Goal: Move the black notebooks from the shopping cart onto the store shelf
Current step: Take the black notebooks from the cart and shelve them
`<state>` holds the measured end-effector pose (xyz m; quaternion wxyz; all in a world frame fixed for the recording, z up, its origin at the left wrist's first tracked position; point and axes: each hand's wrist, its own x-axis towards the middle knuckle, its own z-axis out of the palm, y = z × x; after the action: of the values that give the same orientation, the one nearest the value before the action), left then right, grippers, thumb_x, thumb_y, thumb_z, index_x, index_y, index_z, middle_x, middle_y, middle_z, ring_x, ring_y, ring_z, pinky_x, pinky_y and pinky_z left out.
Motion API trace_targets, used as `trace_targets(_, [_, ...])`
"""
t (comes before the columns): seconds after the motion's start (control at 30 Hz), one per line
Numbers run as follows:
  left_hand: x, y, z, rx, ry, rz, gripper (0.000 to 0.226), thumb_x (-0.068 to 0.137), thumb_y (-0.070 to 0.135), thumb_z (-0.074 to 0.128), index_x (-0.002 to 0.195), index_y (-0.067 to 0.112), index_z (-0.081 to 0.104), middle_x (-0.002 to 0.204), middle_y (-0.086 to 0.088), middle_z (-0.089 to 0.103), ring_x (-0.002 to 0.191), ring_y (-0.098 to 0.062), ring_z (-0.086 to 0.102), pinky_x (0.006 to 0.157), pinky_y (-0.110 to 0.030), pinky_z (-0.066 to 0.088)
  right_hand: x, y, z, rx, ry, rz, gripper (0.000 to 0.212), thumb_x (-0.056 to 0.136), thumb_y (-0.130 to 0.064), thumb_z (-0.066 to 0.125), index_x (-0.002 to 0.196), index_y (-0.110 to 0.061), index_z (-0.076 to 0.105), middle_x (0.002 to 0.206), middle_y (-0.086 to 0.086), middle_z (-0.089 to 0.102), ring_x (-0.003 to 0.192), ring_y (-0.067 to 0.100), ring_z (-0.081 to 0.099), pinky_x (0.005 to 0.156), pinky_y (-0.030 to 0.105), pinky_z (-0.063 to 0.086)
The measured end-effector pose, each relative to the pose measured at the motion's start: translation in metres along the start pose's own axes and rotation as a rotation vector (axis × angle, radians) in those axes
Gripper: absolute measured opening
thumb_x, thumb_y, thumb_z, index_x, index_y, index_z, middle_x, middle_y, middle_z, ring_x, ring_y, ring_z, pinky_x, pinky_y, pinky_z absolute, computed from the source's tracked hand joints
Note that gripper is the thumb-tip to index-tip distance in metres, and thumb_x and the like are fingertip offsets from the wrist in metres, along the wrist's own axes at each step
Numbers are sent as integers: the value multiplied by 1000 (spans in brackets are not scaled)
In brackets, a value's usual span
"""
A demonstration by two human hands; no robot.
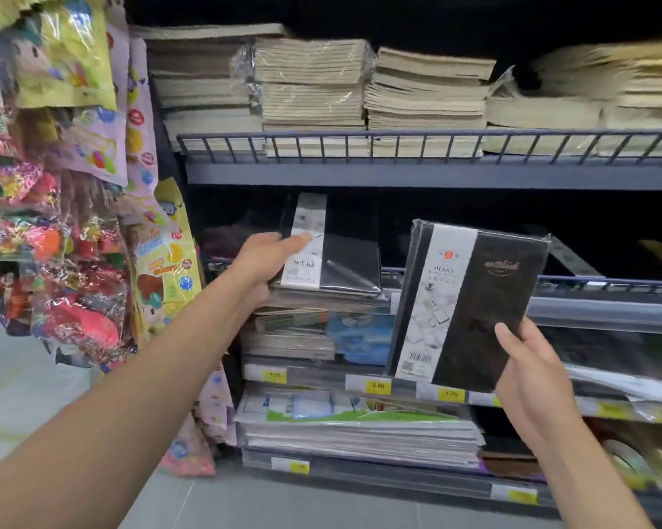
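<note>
My left hand (268, 261) grips the left edge of a black notebook (344, 257) with a white paper band, held tilted at the front of the middle shelf (588, 286) above a stack of other books. My right hand (527, 364) holds a second black notebook (470, 303), wrapped in clear plastic with a white band reading "DIARY", by its lower right corner. That notebook stands upright in the air in front of the shelf rail. The shopping cart is out of view.
The top shelf (398, 173) carries stacks of beige paper books behind a wire rail. Lower shelves (359, 383) hold flat stacks of paper pads with yellow price tags. Colourful toy packets (73, 223) hang at the left. Grey floor lies below.
</note>
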<state>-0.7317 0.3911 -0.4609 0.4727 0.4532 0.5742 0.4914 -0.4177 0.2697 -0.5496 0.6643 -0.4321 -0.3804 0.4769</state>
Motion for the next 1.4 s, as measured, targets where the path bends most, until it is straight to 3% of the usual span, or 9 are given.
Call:
trace_targets(0.13, [39,20,23,-1,-9,-77,45,84,25,84,115,-1,65,89,-17,78,69,-29,76,57,-45,63,-2,-2,-4,2,24,-6,34,106,-17,45,137,-21,58,130,-1,70,123,19,64,98,41,52])
trace_targets(0.23, [65,29,31,11,-57,-135,33,92,22,76,117,2,72,105,-19,77,84,-32,74,80,-49,63,-6,-8,-6,29,31,-3,34,106,-17,43,137,-20,58,130,0,70,121,19,65,98,41,52])
trace_targets(0.3, [80,32,33,27,-81,-172,25,93,21,74,107,0,73,92,-17,78,86,-30,74,96,-48,58,-9,-11,-7,45,36,4,34,106,-17,43,137,-21,59,129,0,70,120,18,66,97,41,53])
trace_targets(0.43, [92,33,42,67,-79,-227,20,95,22,72,89,3,68,64,-9,75,74,-22,73,87,-37,61,-11,-14,-9,37,61,-4,34,106,-16,43,135,-21,60,127,0,71,120,19,66,97,43,52])
trace_targets(0.63, [98,28,58,120,-103,-191,18,94,23,75,95,6,69,86,-12,77,81,-24,74,84,-41,62,-13,-15,-10,55,70,3,34,106,-16,43,135,-21,60,127,0,71,120,20,66,96,43,53])
trace_targets(0.87, [104,19,66,621,-5,11,81,88,58,70,143,1,53,146,-12,57,123,-35,61,95,-40,54,-14,-16,-10,65,82,29,33,105,-17,44,134,-21,61,126,1,71,118,22,67,96,45,52])
trace_targets(1.0, [110,15,62,975,-9,102,81,89,70,59,140,8,58,126,-16,69,92,-31,68,71,-34,52,-14,-17,-10,86,98,36,33,105,-17,44,134,-21,60,126,2,72,118,22,67,95,44,54])
trace_targets(1.2, [109,13,62,1112,2,169,70,93,67,54,122,4,67,100,-11,65,86,-30,62,71,-34,49,-16,-20,-8,110,105,43,32,106,-16,42,133,-20,61,125,3,72,116,22,68,95,44,54])
trace_targets(1.4, [85,8,50,1131,62,295,65,94,71,47,137,23,58,128,-11,66,108,-34,65,83,-38,54,-16,-20,0,91,117,57,31,106,-16,44,131,-20,62,123,1,73,116,20,68,98,45,56])
